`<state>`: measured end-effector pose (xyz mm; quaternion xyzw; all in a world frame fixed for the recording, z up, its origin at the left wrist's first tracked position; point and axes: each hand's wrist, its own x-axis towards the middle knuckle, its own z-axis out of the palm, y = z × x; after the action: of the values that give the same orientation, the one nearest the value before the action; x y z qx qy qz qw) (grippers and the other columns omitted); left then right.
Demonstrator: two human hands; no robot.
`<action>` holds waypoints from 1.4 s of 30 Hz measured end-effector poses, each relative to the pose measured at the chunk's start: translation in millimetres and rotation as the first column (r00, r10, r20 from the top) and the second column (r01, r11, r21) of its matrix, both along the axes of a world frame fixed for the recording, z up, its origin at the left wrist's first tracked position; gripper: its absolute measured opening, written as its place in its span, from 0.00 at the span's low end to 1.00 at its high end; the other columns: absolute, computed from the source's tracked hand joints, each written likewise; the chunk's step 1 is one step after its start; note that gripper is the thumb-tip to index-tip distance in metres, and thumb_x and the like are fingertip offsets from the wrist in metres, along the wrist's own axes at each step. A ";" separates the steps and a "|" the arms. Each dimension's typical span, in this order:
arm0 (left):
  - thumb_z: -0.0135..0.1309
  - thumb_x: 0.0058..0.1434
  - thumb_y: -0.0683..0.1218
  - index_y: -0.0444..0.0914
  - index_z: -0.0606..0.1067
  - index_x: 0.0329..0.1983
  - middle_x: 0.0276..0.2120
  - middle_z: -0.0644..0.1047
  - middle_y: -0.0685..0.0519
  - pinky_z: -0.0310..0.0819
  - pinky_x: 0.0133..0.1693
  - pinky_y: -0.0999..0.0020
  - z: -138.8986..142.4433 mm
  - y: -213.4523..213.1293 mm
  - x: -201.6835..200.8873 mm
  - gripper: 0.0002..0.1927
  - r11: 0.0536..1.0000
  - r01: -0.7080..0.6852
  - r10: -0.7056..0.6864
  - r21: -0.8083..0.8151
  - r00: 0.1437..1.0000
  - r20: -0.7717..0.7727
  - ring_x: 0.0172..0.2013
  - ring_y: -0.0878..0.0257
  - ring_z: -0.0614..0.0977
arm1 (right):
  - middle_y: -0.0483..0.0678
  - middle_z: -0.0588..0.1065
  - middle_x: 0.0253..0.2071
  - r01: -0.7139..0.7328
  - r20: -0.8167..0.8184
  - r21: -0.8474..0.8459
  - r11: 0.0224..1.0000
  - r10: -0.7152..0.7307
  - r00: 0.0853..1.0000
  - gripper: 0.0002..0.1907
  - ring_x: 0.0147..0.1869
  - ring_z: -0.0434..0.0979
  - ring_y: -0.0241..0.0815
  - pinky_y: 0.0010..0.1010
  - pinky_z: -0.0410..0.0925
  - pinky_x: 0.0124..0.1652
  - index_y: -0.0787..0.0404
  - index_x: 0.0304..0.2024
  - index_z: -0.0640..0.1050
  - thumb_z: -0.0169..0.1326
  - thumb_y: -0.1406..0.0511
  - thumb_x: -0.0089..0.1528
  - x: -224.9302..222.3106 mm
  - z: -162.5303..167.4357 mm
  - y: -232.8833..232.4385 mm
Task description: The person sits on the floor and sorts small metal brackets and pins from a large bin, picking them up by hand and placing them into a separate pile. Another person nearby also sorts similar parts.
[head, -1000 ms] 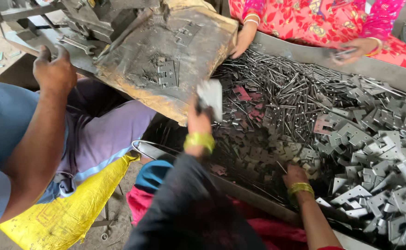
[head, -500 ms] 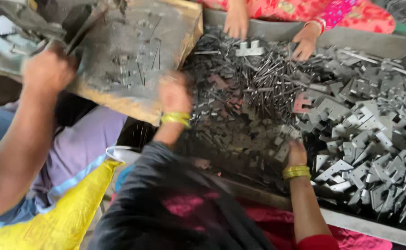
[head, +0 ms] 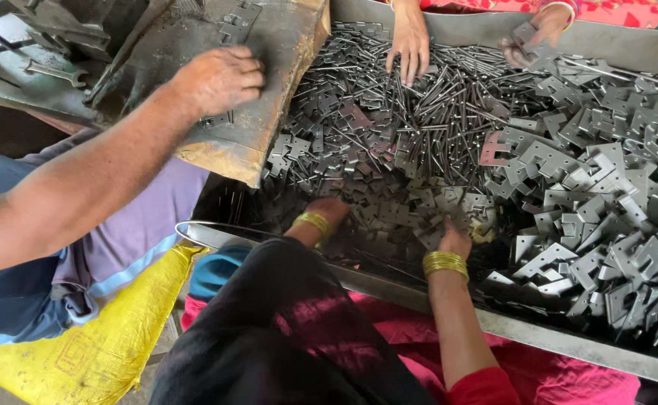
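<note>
A long, shallow metal tray (head: pixel 539 334) fills the centre and right of the head view, heaped with small grey metal parts. Flat notched plates (head: pixel 606 195) pile up on the right side of the frame; thin metal rods (head: pixel 434 97) lie tangled across the upper middle.

At lower centre, the person's two forearms reach forward into the tray, each wearing gold bangles (head: pixel 444 262). The left hand (head: pixel 331 211) sits low in the middle of the frame, fingers dug into the dark flat pieces at the near edge of the heap; whether it grips one cannot be told. The right hand (head: pixel 455 240) is just right of it, fingers curled down onto the same scattered plates, its grasp also hidden. The parts lie directly under and all around both hands.

At upper left, a co-worker's hand (head: pixel 220 79) presses flat on a worn wooden block (head: pixel 269 97) that juts over the tray's left end. At the top edge, another co-worker's hand (head: pixel 409 45) rests spread on the rods, and a second one (head: pixel 542 30) holds a plate at upper right. A yellow sack (head: pixel 111 337) lies at lower left.
</note>
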<state>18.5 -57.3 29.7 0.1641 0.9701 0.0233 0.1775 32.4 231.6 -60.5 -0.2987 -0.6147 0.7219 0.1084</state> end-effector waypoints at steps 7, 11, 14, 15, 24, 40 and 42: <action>0.55 0.52 0.43 0.38 0.76 0.46 0.38 0.81 0.46 0.78 0.48 0.44 -12.1 49.7 -3.5 0.17 0.985 0.094 -0.158 -0.142 0.817 -0.555 0.41 0.50 0.84 | 0.53 0.79 0.56 -0.002 0.015 0.151 0.989 -0.001 1.000 0.22 0.55 0.77 0.46 0.33 0.65 0.56 0.71 0.56 0.77 0.58 0.65 0.62 1.3 5.9 0.7; 0.53 0.60 0.40 0.36 0.76 0.45 0.41 0.80 0.39 0.78 0.45 0.49 -35.3 72.9 24.3 0.10 0.969 0.009 0.040 0.248 0.981 -0.192 0.45 0.41 0.83 | 0.52 0.80 0.54 0.033 -0.116 0.062 0.998 -0.025 0.993 0.21 0.54 0.79 0.46 0.33 0.67 0.56 0.69 0.55 0.78 0.60 0.66 0.61 -0.5 4.1 -1.9; 0.55 0.58 0.39 0.37 0.78 0.41 0.42 0.81 0.39 0.78 0.49 0.50 -34.6 59.0 24.8 0.08 0.977 0.044 0.000 0.209 0.979 -0.206 0.47 0.41 0.83 | 0.52 0.81 0.52 -0.074 -0.033 0.113 0.991 0.078 0.996 0.20 0.53 0.79 0.46 0.34 0.67 0.56 0.68 0.54 0.79 0.61 0.64 0.63 -0.3 4.0 -4.2; 0.56 0.56 0.39 0.37 0.79 0.40 0.43 0.81 0.39 0.78 0.50 0.51 -29.1 49.4 20.1 0.08 0.980 0.080 -0.041 0.183 0.977 -0.208 0.48 0.42 0.83 | 0.52 0.82 0.51 -0.131 0.035 0.142 0.981 0.128 0.991 0.19 0.52 0.80 0.47 0.35 0.68 0.55 0.68 0.53 0.80 0.61 0.63 0.63 -0.1 4.7 -5.8; 0.68 0.47 0.52 0.37 0.81 0.44 0.43 0.84 0.42 0.81 0.48 0.58 9.3 63.9 8.4 0.23 0.434 -0.497 0.563 0.751 0.801 0.204 0.44 0.48 0.88 | 0.59 0.74 0.60 -0.459 0.420 0.145 0.877 0.365 0.831 0.35 0.63 0.72 0.56 0.41 0.62 0.61 0.63 0.62 0.76 0.46 0.41 0.71 -1.6 14.9 -20.9; 0.62 0.56 0.41 0.29 0.74 0.57 0.41 0.83 0.44 0.78 0.44 0.68 -49.4 -32.5 45.3 0.25 -0.063 -0.448 0.739 0.892 0.579 0.343 0.40 0.62 0.83 | 0.60 0.67 0.61 -0.542 0.620 0.775 -0.326 0.557 0.552 0.20 0.59 0.73 0.61 0.52 0.68 0.51 0.57 0.56 0.74 0.51 0.69 0.60 -26.6 65.6 -48.2; 0.61 0.56 0.38 0.28 0.70 0.60 0.45 0.81 0.45 0.76 0.46 0.68 -55.5 -23.5 45.1 0.28 -0.214 -0.314 0.715 0.925 0.594 0.367 0.43 0.62 0.81 | 0.61 0.63 0.65 -0.513 0.580 0.800 -0.311 0.620 0.529 0.18 0.59 0.72 0.63 0.54 0.65 0.55 0.55 0.56 0.73 0.48 0.67 0.63 -31.3 63.7 -37.3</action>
<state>63.6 -80.8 -25.8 -0.1913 0.6712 0.6985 -0.1582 1.1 194.3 3.1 0.2226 -0.9686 0.0881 -0.0666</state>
